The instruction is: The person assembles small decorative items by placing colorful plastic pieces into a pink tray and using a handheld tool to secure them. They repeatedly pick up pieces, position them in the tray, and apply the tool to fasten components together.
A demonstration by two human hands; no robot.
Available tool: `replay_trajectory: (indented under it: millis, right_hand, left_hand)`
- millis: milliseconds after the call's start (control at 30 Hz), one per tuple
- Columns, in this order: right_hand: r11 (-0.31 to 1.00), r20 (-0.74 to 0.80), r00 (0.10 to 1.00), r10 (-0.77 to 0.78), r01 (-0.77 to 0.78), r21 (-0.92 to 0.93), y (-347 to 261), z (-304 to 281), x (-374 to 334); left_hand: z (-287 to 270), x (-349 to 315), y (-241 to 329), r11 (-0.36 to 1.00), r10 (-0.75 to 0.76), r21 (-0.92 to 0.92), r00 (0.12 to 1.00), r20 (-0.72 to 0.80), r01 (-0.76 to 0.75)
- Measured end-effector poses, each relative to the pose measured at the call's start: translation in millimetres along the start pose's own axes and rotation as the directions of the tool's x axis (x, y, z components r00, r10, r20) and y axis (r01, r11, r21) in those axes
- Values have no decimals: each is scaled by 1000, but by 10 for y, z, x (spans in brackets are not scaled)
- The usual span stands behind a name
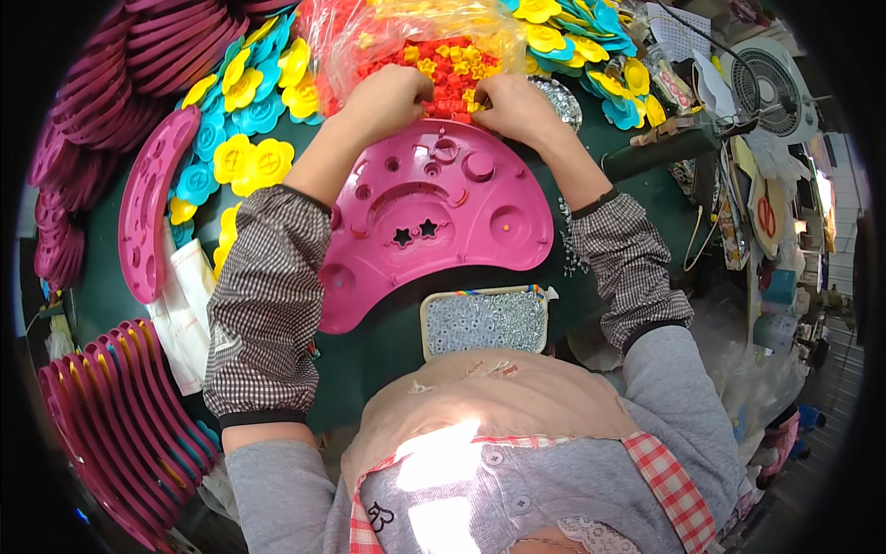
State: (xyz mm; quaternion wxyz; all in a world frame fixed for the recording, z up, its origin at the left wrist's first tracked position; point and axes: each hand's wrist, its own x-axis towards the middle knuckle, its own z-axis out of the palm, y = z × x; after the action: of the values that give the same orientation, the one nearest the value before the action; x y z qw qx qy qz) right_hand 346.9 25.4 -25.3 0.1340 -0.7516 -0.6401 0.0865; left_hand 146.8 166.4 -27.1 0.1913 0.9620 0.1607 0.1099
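Observation:
A curved, glossy pink plastic panel (475, 242) lies in front of me, with round recesses and two star-shaped holes. Beyond its far edge is a heap of small red and yellow plastic pieces (443, 88), some star-shaped, spilling from a clear plastic bag (323, 46). My left hand (388, 96) is at the heap's near left, its fingers curled down and closed. At the near right of the heap, my right hand (519, 103) has its fingers drawn together among the pieces. Whatever either hand grips is hidden by the fingers.
A shallow tray of small metal parts (427, 343) sits close to my body. Yellow and blue flower pieces (249, 164) spread at left and far right. Pink panels (125, 415) are stacked at left; another (159, 208) lies alone. A fan (768, 88) stands at right.

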Motion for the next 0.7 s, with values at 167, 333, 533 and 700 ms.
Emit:
replay_trajectory:
  millis: [167, 333, 533, 700]
  right_hand:
    - [951, -231, 972, -48, 115, 286, -7, 15, -252]
    - [771, -185, 970, -158, 238, 591, -343, -39, -912]
    - [799, -180, 873, -454, 488, 352, -733, 241, -1258]
    - [790, -202, 820, -536, 571, 224, -789, 377, -1227]
  left_hand:
    - [-110, 179, -58, 999, 39, 5, 977, 211, -41]
    - [-52, 446, 25, 979, 198, -96, 959, 201, -182]
    - [123, 651, 376, 971, 29, 206, 909, 417, -125]
    - [-119, 196, 251, 975, 175, -140, 985, -4, -174]
